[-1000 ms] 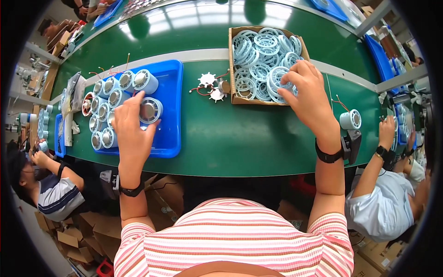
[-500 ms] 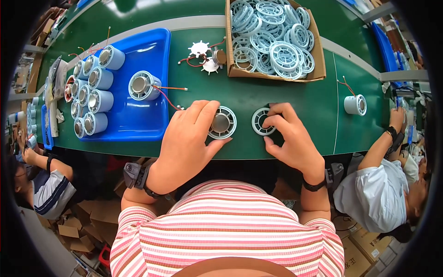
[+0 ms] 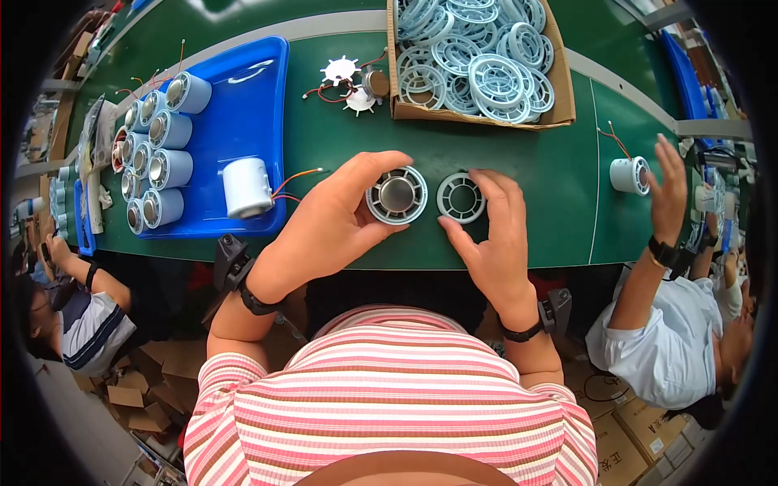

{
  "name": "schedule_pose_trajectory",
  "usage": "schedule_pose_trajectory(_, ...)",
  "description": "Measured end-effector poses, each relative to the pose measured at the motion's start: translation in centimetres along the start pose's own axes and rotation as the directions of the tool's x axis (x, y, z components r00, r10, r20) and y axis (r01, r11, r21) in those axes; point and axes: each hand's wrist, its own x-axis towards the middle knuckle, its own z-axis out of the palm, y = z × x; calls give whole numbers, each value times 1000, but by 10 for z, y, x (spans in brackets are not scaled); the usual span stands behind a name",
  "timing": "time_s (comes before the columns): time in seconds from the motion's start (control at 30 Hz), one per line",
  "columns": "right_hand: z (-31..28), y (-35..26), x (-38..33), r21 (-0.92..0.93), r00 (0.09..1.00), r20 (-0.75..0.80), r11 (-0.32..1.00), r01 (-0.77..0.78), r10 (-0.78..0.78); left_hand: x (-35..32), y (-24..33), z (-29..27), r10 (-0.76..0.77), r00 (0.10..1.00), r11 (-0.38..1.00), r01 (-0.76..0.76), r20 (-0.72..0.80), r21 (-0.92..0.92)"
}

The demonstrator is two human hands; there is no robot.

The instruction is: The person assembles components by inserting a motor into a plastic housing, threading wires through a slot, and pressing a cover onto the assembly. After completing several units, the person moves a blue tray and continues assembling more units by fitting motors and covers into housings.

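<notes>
My left hand (image 3: 316, 231) is closed around a pale blue cylindrical housing (image 3: 397, 194), its open end facing up with a round silver motor in the middle and spokes around it. Beside it, a little apart, my right hand (image 3: 500, 243) grips a pale blue spoked ring (image 3: 445, 201) by its edge between thumb and fingers. The ring is tilted toward me and its centre is open. To the left, a similar housing (image 3: 245, 188) lies on its side at the near edge of the blue tray (image 3: 231, 105), with red and orange wires trailing from it.
Several housings (image 3: 170, 168) stand grouped in the tray's left part. A cardboard box (image 3: 486, 123) full of spoked rings sits at the back. White toothed discs (image 3: 339, 70) and a wired motor (image 3: 375, 83) lie beside it. At right, a co-worker's hand (image 3: 668, 190) is near another housing (image 3: 626, 175).
My hands have brought the held housing and ring slightly closer together. The housing in the tray has rolled onto its side. The co-worker's hand at right has risen toward the nearby housing.
</notes>
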Motion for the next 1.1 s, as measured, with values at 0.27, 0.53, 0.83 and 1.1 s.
schedule_pose_trajectory(0.27, -6, -20, 15, 312, 998, 61, 950, -8, -11, 9, -5, -3, -72, 992, 988, 85, 101, -127)
schedule_pose_trajectory(0.53, 10, -44, 34, 245, 982, 78, 958, 151, -175, 8, 2, -3, -101, 990, 991, 109, 99, -81)
schedule_pose_trajectory(0.83, 9, -39, 31, 198, 979, 130, 972, 129, -156, 3, -6, -8, 6, 994, 965, 22, 107, -261)
schedule_pose_trajectory(1.1, 14, -35, 28, 342, 987, 144, 939, 21, -75, 8, -1, -28, -100, 945, 838, 249, 312, -487)
